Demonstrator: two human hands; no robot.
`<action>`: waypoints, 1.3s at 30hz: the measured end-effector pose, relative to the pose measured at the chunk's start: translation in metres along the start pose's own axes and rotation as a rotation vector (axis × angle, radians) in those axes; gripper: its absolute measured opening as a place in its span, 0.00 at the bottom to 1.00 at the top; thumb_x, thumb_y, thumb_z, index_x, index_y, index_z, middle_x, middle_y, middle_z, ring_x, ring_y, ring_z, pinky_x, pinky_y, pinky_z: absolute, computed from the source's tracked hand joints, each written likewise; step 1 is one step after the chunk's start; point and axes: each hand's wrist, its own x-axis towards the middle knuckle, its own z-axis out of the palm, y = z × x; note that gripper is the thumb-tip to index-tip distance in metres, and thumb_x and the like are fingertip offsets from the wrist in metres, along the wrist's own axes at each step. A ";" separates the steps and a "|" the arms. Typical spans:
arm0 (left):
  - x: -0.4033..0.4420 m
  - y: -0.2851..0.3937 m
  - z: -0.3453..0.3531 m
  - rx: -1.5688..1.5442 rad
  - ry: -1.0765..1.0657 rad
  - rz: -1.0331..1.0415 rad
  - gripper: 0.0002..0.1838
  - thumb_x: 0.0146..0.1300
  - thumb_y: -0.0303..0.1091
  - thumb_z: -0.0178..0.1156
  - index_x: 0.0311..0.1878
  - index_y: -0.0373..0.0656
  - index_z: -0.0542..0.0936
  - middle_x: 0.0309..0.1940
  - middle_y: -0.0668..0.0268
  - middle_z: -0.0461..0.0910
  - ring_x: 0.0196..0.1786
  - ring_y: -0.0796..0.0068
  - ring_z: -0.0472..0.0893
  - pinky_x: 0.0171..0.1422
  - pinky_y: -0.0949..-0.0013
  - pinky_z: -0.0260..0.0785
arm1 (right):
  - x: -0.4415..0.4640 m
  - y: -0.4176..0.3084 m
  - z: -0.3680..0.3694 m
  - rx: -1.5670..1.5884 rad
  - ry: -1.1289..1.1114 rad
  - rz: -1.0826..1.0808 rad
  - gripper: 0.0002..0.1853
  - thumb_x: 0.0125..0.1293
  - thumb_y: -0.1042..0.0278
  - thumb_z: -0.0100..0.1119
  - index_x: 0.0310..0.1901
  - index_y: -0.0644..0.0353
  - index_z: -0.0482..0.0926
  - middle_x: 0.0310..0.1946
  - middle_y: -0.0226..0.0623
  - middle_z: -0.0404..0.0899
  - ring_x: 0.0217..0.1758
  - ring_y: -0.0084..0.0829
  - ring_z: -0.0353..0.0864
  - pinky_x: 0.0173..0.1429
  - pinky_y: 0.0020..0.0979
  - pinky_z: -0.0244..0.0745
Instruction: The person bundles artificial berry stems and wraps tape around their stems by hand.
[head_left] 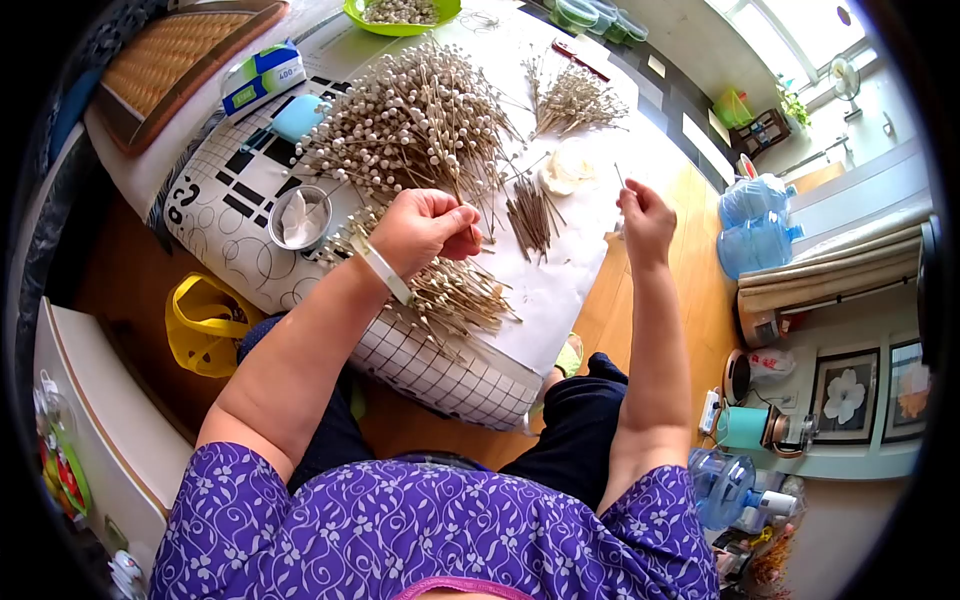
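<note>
My left hand [428, 232], with a pale bangle at the wrist, is closed in a pinch over the table; what its fingers hold is mostly hidden. My right hand [648, 218], raised past the table's right edge, pinches a thin stick [618, 175] that points up. A large heap of stems with white bead-like heads [415, 115] spreads beyond my left hand. More pale-tipped stems [455, 295] lie beneath that wrist. Between my hands sits a bundle of short brown sticks [533, 220], with a cream-white round bundle [568, 172] just behind it.
A smaller bunch of stems [580, 100] lies at the back right near a red tool [580, 58]. A green bowl [440, 14] holds white beads. On the left are a cup with white tissue [300, 218], a blue case [298, 118] and a tissue pack [264, 80].
</note>
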 end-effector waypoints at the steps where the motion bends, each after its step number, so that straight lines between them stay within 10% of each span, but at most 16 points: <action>1: -0.001 0.000 0.000 -0.001 0.008 -0.006 0.09 0.62 0.33 0.54 0.33 0.36 0.77 0.25 0.64 0.79 0.27 0.77 0.80 0.33 0.73 0.76 | -0.019 -0.013 -0.001 0.180 0.005 0.005 0.07 0.55 0.76 0.57 0.36 0.66 0.79 0.23 0.38 0.79 0.25 0.18 0.76 0.31 0.19 0.70; 10: -0.002 -0.003 0.004 -0.011 0.024 -0.003 0.10 0.62 0.34 0.53 0.35 0.36 0.77 0.25 0.62 0.79 0.27 0.74 0.81 0.32 0.73 0.76 | -0.126 -0.102 0.030 -0.066 -0.245 -0.448 0.02 0.51 0.79 0.57 0.27 0.61 0.75 0.21 0.40 0.75 0.23 0.39 0.75 0.28 0.31 0.69; 39: -0.001 -0.005 0.007 -0.043 0.007 -0.005 0.09 0.62 0.34 0.53 0.34 0.37 0.77 0.24 0.62 0.79 0.27 0.74 0.81 0.31 0.74 0.76 | -0.120 -0.095 0.040 -0.108 -0.263 -0.509 0.03 0.51 0.78 0.57 0.27 0.59 0.74 0.20 0.39 0.74 0.21 0.38 0.75 0.26 0.31 0.70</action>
